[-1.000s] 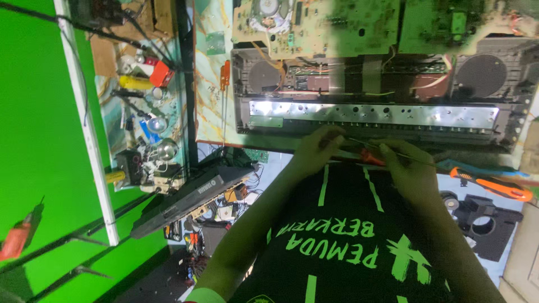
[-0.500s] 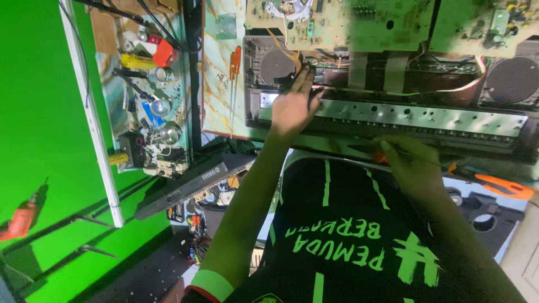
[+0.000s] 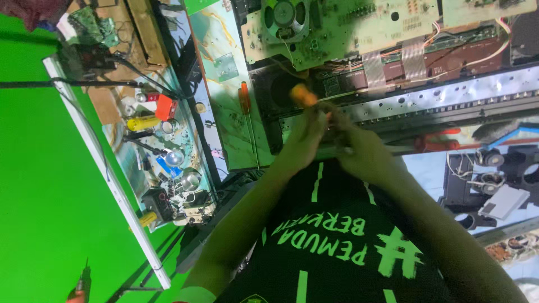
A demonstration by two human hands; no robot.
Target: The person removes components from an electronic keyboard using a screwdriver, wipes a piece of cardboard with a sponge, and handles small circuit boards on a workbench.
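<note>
Across the upper right of the frame lies an opened electronic appliance point(image 3: 393, 67), its casing off so the insides face the worker: pale green circuit boards point(image 3: 359, 28) with printed tracks, flat ribbon cables point(image 3: 393, 62) bridging down to a brown board, a round speaker cone point(image 3: 284, 14), and below them a long perforated metal rail point(image 3: 449, 98), shiny and stiff, running toward the right edge. Left of it a cluttered workbench point(image 3: 224, 112) with a marbled top carries small parts, a red box and a yellow cylinder, kept within reach. At centre frame, just before the rail, both hands meet. The left hand point(image 3: 303, 140) is curled around an orange-handled screwdriver point(image 3: 303, 95), whose rounded plastic grip pokes up above the fingers toward the chassis. The right hand point(image 3: 359, 154) is closed beside it, fingers touching the left, apparently steadying the shaft or a small part; motion blur hides what it pinches. A second orange screwdriver point(image 3: 244, 98) lies upright on the bench, and a red-handled tool point(image 3: 438, 140) rests under the rail at right.
</note>
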